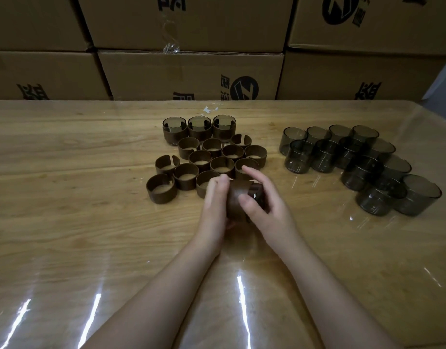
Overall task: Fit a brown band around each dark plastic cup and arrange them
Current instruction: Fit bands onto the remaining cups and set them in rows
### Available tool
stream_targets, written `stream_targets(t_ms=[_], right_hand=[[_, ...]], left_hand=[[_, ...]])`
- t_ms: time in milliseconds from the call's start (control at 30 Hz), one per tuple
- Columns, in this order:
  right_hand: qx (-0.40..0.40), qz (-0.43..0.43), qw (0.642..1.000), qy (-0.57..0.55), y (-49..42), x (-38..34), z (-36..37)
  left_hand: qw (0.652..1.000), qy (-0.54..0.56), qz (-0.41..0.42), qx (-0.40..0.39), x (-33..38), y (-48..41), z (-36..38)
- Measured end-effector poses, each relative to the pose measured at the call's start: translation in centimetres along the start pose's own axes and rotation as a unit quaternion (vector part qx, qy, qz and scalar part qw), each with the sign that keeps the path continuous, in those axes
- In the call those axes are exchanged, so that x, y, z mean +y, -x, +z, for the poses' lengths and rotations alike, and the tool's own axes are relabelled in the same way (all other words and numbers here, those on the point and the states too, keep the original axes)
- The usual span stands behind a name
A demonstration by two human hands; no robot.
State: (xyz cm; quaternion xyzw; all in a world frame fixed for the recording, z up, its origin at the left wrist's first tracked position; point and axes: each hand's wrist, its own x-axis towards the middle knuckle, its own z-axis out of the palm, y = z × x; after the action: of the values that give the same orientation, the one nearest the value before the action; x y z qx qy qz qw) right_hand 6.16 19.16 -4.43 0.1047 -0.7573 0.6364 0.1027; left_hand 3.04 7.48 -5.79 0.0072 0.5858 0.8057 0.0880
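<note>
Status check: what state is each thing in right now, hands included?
Three banded dark plastic cups: upright, rowed at the back.
Loose brown split bands: clustered, empty.
Bare dark translucent plastic cups: clustered at right, unbanded.
Held brown band: around held dark cup, seating unclear.
Left hand: grips Held brown band.
Right hand: grips held dark cup and band.

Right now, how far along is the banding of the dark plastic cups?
Done: three banded dark translucent plastic cups stand in a row at the back. In hand: the left hand and right hand grip a fourth cup with a brown band around it. Left: loose brown split bands and bare dark cups on the right.
</note>
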Motion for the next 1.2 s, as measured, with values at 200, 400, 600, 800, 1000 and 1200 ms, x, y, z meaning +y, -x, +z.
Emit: stream_targets(t_ms=[200,400,600,800,1000,1200], right_hand=[[0.046,0.097,0.972,-0.211,-0.5,0.4,0.2],[0.029,0.156,0.897,-0.411,-0.9,0.8,0.0],[-0.001,0.123,0.945,-0.303,-0.9,0.7,-0.5],[-0.022,0.126,0.945,-0.301,-0.8,0.7,0.1],[-0.007,0.122,0.945,-0.302,-0.9,1.1,0.3],[0.011,0.113,0.953,-0.281,-0.9,1.8,0.5]], left_hand=[[0.996,0.082,0.013,-0.014,0.5,-0.2,-0.9],[0.994,0.081,0.036,-0.064,0.3,-0.3,-1.1],[0.99,0.116,0.039,-0.063,0.2,-0.6,-1.3],[0.991,0.106,0.03,-0.073,0.2,-0.9,-1.4],[0.987,0.136,0.03,-0.082,0.2,-1.0,-1.5],[0.989,0.122,0.036,-0.079,0.1,-0.9,-1.2]])
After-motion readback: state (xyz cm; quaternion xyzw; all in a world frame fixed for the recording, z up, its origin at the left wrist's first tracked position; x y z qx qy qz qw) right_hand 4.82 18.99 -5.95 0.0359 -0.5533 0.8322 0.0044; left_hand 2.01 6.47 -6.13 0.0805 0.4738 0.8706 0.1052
